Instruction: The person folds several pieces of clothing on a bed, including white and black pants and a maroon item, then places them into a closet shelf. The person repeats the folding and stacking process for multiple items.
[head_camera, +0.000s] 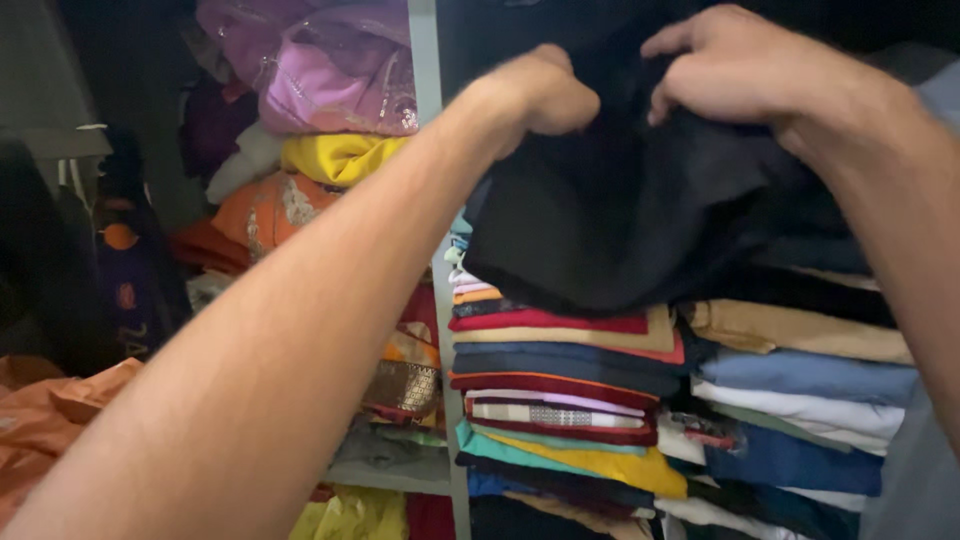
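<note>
At the top of the right-hand shelf, your left hand and right hand both clamp their fingers on the black cloth. It hangs below them, draped over the stack of folded clothes. Bundled fabrics fill the left compartment.

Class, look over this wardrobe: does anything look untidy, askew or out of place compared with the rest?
Yes. The left compartment holds bundled clothes heaped loosely, pink, yellow and orange, unlike the flat folded stacks on the right. Both the left hand and right hand grip a dark garment that hangs rumpled over the top of those stacks.
</note>
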